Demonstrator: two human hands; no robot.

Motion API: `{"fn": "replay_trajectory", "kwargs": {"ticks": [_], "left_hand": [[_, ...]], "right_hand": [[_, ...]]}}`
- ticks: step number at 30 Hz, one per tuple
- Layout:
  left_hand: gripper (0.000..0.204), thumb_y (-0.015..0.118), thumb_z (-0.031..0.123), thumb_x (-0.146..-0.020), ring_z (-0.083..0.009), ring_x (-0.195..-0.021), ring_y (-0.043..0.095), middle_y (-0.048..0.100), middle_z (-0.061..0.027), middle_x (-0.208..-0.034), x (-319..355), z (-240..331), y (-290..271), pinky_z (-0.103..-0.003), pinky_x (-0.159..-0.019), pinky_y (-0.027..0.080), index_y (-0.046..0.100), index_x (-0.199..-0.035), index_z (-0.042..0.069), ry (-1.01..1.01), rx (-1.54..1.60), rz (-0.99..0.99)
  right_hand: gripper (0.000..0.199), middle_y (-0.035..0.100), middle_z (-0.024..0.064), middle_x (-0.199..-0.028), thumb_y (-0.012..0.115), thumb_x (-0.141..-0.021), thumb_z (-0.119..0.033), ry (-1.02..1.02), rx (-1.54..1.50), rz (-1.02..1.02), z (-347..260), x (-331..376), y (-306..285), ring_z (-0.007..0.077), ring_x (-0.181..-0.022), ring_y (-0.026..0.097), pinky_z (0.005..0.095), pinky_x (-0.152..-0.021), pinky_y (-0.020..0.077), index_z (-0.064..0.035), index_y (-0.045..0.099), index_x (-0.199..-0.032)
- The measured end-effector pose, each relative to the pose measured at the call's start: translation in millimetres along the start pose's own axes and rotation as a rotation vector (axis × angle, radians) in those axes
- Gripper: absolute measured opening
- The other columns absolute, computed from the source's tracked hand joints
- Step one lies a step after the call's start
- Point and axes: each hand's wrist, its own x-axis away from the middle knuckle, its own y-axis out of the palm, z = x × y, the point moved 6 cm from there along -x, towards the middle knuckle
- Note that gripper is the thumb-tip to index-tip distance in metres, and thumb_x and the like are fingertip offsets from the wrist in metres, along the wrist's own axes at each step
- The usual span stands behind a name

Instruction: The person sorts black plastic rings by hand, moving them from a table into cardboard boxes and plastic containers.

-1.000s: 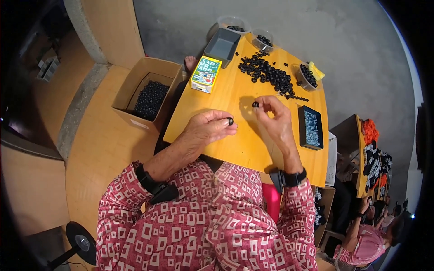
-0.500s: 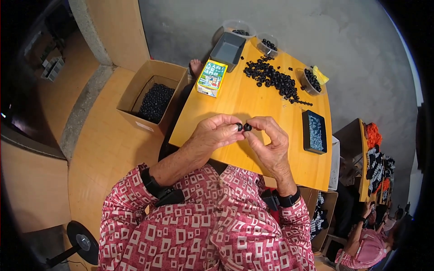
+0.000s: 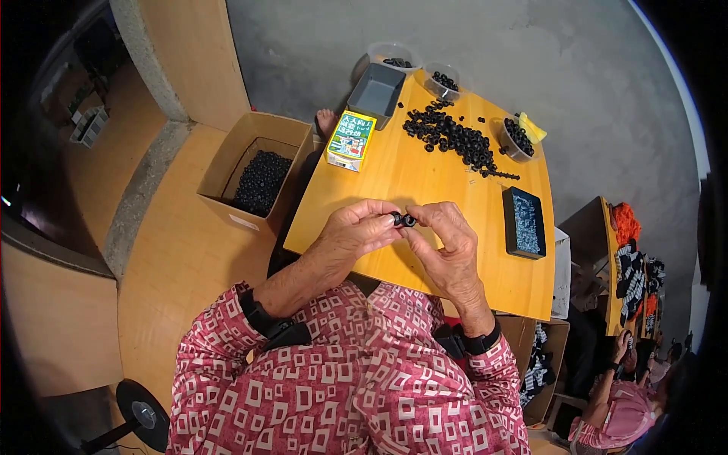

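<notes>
Above the near edge of the wooden table, my two hands meet fingertip to fingertip. My left hand pinches a small black round part between thumb and fingers. My right hand has thumb and forefinger closed about a second small black ring-like part, which touches or nearly touches the first. Fingers partly cover both pieces. Farther up the table lies a loose pile of similar black parts. To the right of my hands sits a black tray of small, pale, clear-looking pieces.
A yellow-green carton and a grey bin stand at the table's left side. Clear tubs of black parts line the far edge. A cardboard box of black pieces is on the left. Another person works at lower right.
The two black parts have come together from a small gap, the right one turning its open ring face more into view. The whole view has shifted slightly.
</notes>
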Motion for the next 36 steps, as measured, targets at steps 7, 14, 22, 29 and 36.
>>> {"fn": "replay_trajectory", "kwargs": {"ticks": [7, 14, 22, 29, 36], "left_hand": [[0.025, 0.057, 0.014, -0.096, -0.0150, -0.104, 0.061, 0.060, -0.0084, -0.113, -0.3, -2.8, -1.5, -0.028, -0.095, 0.049, 0.056, -0.117, 0.002, -0.007, -0.002, -0.004], [0.025, 0.060, 0.017, -0.094, -0.0151, -0.105, 0.060, 0.060, -0.0078, -0.112, -1.0, -5.8, -1.9, -0.029, -0.096, 0.048, 0.057, -0.115, 0.002, -0.020, 0.021, -0.036], [0.026, 0.060, 0.017, -0.094, -0.0151, -0.107, 0.059, 0.060, -0.0080, -0.114, -2.0, -8.7, -4.8, -0.029, -0.097, 0.048, 0.057, -0.115, 0.001, -0.047, -0.014, -0.027], [0.032, 0.060, 0.017, -0.094, -0.0163, -0.110, 0.058, 0.059, -0.0093, -0.116, -2.3, -9.7, -1.6, -0.029, -0.098, 0.047, 0.054, -0.120, -0.001, -0.041, 0.038, -0.098], [0.030, 0.058, 0.016, -0.095, -0.0176, -0.110, 0.058, 0.059, -0.0102, -0.116, -2.4, -6.5, 0.3, -0.030, -0.100, 0.047, 0.054, -0.120, -0.001, -0.035, 0.079, -0.102]], "right_hand": [[0.028, 0.060, 0.0114, -0.086, 0.072, -0.074, 0.000, -0.045, 0.107, -0.019, -2.0, 1.9, 3.8, 0.0287, -0.084, 0.059, 0.0375, -0.072, 0.0491, -0.0009, 0.065, -0.101], [0.025, 0.059, 0.0104, -0.078, 0.073, -0.073, 0.000, 0.155, -0.085, 0.025, 8.9, 4.7, 5.1, 0.0269, -0.076, 0.059, 0.0356, -0.068, 0.0491, -0.0006, 0.066, -0.097], [0.022, 0.060, 0.0107, -0.076, 0.076, -0.072, -0.003, -0.040, 0.150, -0.017, -1.4, 2.5, 3.8, 0.0272, -0.072, 0.058, 0.0355, -0.065, 0.0492, -0.0005, 0.066, -0.091], [0.026, 0.062, 0.0111, -0.080, 0.076, -0.072, -0.004, 0.010, 0.009, -0.059, 4.6, 5.6, 0.1, 0.0269, -0.074, 0.060, 0.0346, -0.066, 0.0494, -0.0003, 0.068, -0.097], [0.024, 0.063, 0.0112, -0.082, 0.074, -0.075, -0.002, 0.024, -0.010, 0.026, 2.7, 6.2, -1.6, 0.0265, -0.078, 0.061, 0.0340, -0.069, 0.0497, -0.0005, 0.068, -0.098]]}}
